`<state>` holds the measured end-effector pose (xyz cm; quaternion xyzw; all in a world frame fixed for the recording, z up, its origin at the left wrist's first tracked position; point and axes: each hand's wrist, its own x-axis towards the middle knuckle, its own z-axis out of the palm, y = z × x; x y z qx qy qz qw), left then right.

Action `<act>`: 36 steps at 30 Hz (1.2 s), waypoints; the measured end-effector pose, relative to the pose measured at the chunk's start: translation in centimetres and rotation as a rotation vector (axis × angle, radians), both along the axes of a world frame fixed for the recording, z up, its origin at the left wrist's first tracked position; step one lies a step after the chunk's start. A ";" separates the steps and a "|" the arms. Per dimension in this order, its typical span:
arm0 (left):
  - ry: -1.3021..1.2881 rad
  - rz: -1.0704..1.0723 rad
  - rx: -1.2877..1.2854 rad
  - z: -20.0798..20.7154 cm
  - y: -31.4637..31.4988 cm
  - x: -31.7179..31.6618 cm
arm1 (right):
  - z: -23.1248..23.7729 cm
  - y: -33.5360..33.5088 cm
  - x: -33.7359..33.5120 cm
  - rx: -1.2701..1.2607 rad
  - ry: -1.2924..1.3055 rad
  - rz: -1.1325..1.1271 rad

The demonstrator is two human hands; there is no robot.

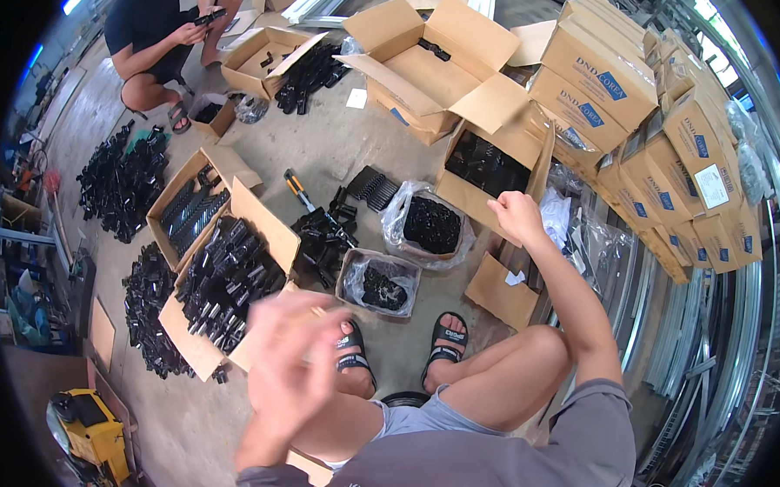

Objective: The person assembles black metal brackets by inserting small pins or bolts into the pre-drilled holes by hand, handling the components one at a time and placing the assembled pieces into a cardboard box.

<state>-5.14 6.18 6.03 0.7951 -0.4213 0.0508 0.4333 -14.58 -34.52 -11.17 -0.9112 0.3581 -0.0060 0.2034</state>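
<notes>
My right hand is reached out over the near flap of a cardboard box holding black parts. Its fingers are curled closed at the flap; whether they grip it or something small is hidden. My left hand is raised in front of my leg, smeared by motion, so its fingers cannot be read. Below it and to the left, an open box is heaped with black tubular parts. Between my hands stand a lined box of small black pieces and a bagged box of black pieces.
An orange-handled tool lies by loose black parts. Piles of black parts cover the floor at left. A seated person handles a black part at far left. Stacked cartons and metal profiles line the right.
</notes>
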 end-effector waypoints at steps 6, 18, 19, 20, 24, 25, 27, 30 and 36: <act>0.177 -0.414 0.292 -8.0 -3.8 -1.4 | -11.3 -6.8 5.1 -0.028 0.040 -0.229; 0.250 -0.533 0.481 -9.3 -5.8 0.0 | -19.0 -10.7 9.6 -0.066 -0.134 -0.346; 0.263 -0.526 0.510 -9.1 -5.8 0.2 | -19.1 -10.8 10.1 -0.063 -0.137 -0.346; 0.279 -0.525 0.527 -9.1 -5.9 0.2 | -19.1 -11.4 10.1 -0.071 -0.100 -0.272; 0.319 -0.532 0.502 -9.2 -6.2 0.2 | -19.7 -12.3 10.1 -0.123 -0.071 -0.189; 0.329 -0.532 0.483 -9.2 -6.2 -0.1 | -19.8 -12.4 9.8 -0.131 -0.072 -0.177; 0.333 -0.522 0.471 -9.1 -5.9 0.0 | -19.2 -12.1 9.4 -0.145 -0.083 -0.153; 0.329 -0.568 0.485 -8.9 -5.7 0.2 | -17.4 -12.2 7.9 -0.226 -0.113 -0.108; 0.378 -0.513 0.473 -7.8 -4.9 -0.7 | -8.2 -8.2 5.3 -0.365 -0.334 0.108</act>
